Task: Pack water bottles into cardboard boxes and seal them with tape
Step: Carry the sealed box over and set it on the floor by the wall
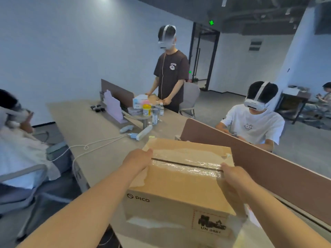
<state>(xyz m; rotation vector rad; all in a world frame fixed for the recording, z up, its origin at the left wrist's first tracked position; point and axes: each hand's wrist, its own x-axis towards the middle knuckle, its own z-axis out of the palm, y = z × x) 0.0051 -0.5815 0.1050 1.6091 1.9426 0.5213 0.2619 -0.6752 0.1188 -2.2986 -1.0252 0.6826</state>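
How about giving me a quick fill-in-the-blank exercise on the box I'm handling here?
1. The cardboard box shows the printed brand name ____ on its side.
2. The seam between its closed top flaps is covered with clear ____.
3. The left hand and the right hand each grip one end of the ____.
4. The seated person beyond the divider wears a ____ T-shirt.

Missing words: PICO; tape; box; white.
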